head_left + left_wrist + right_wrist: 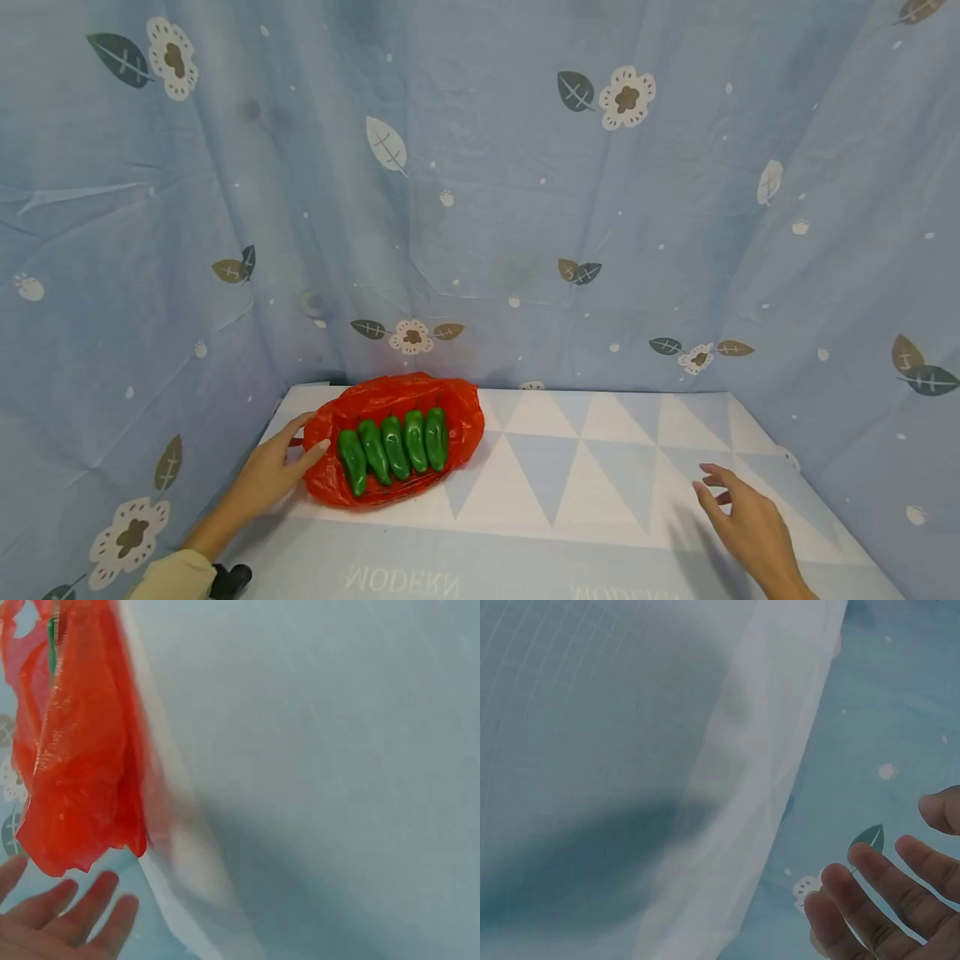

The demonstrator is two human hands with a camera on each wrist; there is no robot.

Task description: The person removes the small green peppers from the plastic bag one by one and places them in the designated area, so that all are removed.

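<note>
Head: red bag (468, 414) on triangle-patterned table (570, 483), blue curtain (495, 192) behind

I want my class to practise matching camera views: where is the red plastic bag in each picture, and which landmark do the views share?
Head: the red plastic bag is left of centre in the lower half, under five green peppers.
Left wrist: at the upper left, the bag runs off the top edge.
Right wrist: not in this picture.
Shared landmark: the blue printed cloth.
</note>
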